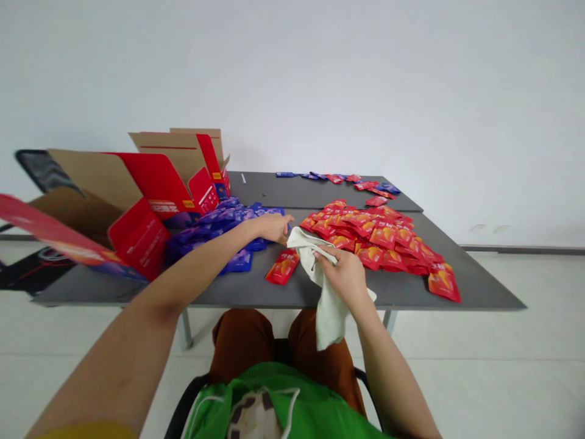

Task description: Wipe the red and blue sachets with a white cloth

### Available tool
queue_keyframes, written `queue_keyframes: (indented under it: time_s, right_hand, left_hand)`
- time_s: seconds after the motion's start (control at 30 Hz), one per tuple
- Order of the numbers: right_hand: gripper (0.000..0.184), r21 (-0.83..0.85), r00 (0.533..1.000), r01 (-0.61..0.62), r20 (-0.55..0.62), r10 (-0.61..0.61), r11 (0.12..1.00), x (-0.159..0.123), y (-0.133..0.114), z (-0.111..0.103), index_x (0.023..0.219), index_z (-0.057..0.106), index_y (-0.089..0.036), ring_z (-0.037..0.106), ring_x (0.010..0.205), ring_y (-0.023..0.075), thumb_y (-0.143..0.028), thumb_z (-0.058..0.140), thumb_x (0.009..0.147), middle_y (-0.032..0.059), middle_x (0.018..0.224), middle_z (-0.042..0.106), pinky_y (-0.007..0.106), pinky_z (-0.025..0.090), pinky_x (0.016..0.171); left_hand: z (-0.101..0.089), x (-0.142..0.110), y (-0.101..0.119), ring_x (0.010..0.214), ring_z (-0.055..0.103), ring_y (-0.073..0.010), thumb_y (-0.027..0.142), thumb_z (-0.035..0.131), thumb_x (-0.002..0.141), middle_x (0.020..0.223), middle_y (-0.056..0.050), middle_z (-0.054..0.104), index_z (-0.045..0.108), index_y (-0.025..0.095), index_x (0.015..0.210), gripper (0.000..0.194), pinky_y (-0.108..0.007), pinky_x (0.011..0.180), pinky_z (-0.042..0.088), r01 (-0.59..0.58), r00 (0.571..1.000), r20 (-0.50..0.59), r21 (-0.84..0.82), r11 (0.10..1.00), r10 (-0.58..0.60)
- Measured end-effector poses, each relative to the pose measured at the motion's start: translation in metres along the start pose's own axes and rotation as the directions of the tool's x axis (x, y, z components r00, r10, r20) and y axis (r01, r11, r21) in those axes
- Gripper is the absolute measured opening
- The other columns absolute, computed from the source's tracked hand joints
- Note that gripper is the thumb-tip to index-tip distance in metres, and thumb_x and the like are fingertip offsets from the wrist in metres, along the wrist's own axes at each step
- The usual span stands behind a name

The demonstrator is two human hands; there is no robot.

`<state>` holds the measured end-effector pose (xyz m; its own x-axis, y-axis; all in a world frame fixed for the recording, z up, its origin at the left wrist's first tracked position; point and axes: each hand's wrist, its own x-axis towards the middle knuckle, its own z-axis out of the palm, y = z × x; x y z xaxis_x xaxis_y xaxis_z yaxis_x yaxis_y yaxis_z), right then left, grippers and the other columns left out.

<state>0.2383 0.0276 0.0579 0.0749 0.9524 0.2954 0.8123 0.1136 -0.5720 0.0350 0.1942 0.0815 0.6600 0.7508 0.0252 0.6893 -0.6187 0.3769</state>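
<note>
The right hand has its fingers closed on a white cloth at lower centre, whose long axis hangs down past the counter edge. The left hand, fingers extended and apparently empty, rests just beside it, over blue sachets. Red sachets lie right; an open red carton stands upper left.

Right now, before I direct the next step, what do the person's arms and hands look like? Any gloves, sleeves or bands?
The left hand and right hand are bare, with no gloves, as are the left forearm and right forearm. A yellow sleeve edge shows at the bottom of the view by the left arm. No watch or wristband is visible.
</note>
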Motion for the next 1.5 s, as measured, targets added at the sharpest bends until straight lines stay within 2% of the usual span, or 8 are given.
queue_keyframes:
  time_s: [0.13, 0.23, 0.37, 0.5, 0.63, 0.8, 1.3, 1.5]
  right_hand:
    - [0.036, 0.129, 0.999, 0.051, -0.008, -0.05, 0.99, 0.003, 0.011, 0.016, 0.118, 0.067, -0.025, 0.062, 0.103, 0.0201, -0.045, 0.051, 0.092, 0.004, 0.114, 0.065, 0.028, 0.047, 0.091]
    - [0.039, 0.303, 0.986, 0.146, -0.123, -0.113, 0.942, 0.008, 0.017, 0.016, 0.116, 0.067, -0.021, 0.062, 0.105, 0.0207, -0.047, 0.051, 0.091, 0.0045, 0.115, 0.064, 0.032, 0.048, 0.094]
    - [0.043, 0.311, 0.96, 0.172, -0.264, -0.089, 0.935, 0.014, 0.01, 0.011, 0.112, 0.069, -0.016, 0.064, 0.099, 0.0223, -0.049, 0.056, 0.088, 0.0076, 0.11, 0.066, 0.033, 0.051, 0.089]
    - [0.037, 0.189, 0.951, 0.28, -0.187, -0.246, 0.941, 0.014, -0.008, 0.021, 0.114, 0.068, -0.018, 0.063, 0.098, 0.0185, -0.043, 0.053, 0.092, 0.0062, 0.112, 0.066, 0.027, 0.048, 0.09]
    - [0.033, 0.048, 0.904, 0.406, 0.127, -0.408, 0.913, 0.009, -0.018, 0.049, 0.119, 0.065, -0.022, 0.061, 0.101, 0.0149, -0.035, 0.047, 0.095, 0.0035, 0.115, 0.064, 0.021, 0.044, 0.091]
    - [0.032, -0.247, 0.86, 0.387, 0.444, -0.251, 0.888, 0.006, -0.022, 0.079, 0.117, 0.063, -0.028, 0.063, 0.092, 0.0189, -0.033, 0.053, 0.087, 0.0026, 0.103, 0.067, 0.025, 0.045, 0.081]
    - [0.034, -0.354, 0.933, 0.219, 0.348, -0.089, 0.909, 0.063, -0.038, 0.093, 0.122, 0.062, -0.035, 0.062, 0.098, 0.0218, -0.041, 0.048, 0.092, 0.004, 0.107, 0.066, 0.031, 0.047, 0.084]
    - [0.032, -0.141, 0.808, 0.448, 0.486, -0.333, 0.883, 0.023, -0.024, 0.085, 0.118, 0.063, -0.037, 0.061, 0.101, 0.0178, -0.033, 0.051, 0.089, -0.0027, 0.111, 0.066, 0.026, 0.045, 0.088]
  left_hand:
    - [0.023, -0.059, 0.032, 0.116, 0.048, -0.0296, 0.042, 0.052, 0.085, 0.122, -0.014, 0.061, 0.059, 0.014, 0.123, 0.048, -0.04, 0.1, 0.032, 0.067, 0.93, -0.369, 0.171, 0.983, 0.001]
    - [0.06, -0.109, 0.065, 0.118, 0.045, -0.0283, 0.039, 0.039, 0.09, 0.125, -0.012, 0.059, 0.06, 0.015, 0.122, 0.045, -0.043, 0.1, 0.032, 0.085, 0.841, -0.54, 0.105, 0.991, -0.015]
    - [0.118, -0.147, 0.073, 0.111, 0.047, -0.0279, 0.048, 0.034, 0.089, 0.127, -0.013, 0.056, 0.05, 0.012, 0.133, 0.059, -0.042, 0.096, 0.037, 0.029, 0.722, -0.69, -0.032, 0.999, -0.043]
    - [0.152, -0.157, 0.06, 0.116, 0.043, -0.0294, 0.045, 0.033, 0.09, 0.13, -0.012, 0.055, 0.052, 0.013, 0.132, 0.056, -0.044, 0.097, 0.035, 0.106, 0.687, -0.72, -0.041, 0.994, -0.103]
    - [0.157, -0.152, 0.068, 0.103, 0.049, -0.0268, 0.032, 0.036, 0.093, 0.111, -0.01, 0.065, 0.066, 0.017, 0.104, 0.036, -0.043, 0.085, 0.037, 0.279, 0.7, -0.681, -0.013, 0.96, -0.213]
    - [0.155, -0.142, 0.086, 0.09, 0.049, -0.0266, 0.028, 0.039, 0.094, 0.095, -0.01, 0.065, 0.066, 0.02, 0.085, 0.03, -0.043, 0.076, 0.034, 0.503, 0.627, -0.686, -0.006, 0.865, -0.369]
    - [0.161, -0.142, 0.078, 0.086, 0.048, -0.025, 0.028, 0.041, 0.094, 0.09, -0.009, 0.066, 0.068, 0.02, 0.089, 0.029, -0.04, 0.073, 0.03, 0.484, 0.589, -0.744, 0.011, 0.875, -0.317]
    - [0.158, -0.146, 0.079, 0.086, 0.049, -0.0249, 0.028, 0.043, 0.093, 0.09, -0.008, 0.066, 0.067, 0.022, 0.079, 0.028, -0.041, 0.073, 0.033, 0.478, 0.618, -0.716, 0.015, 0.878, -0.324]
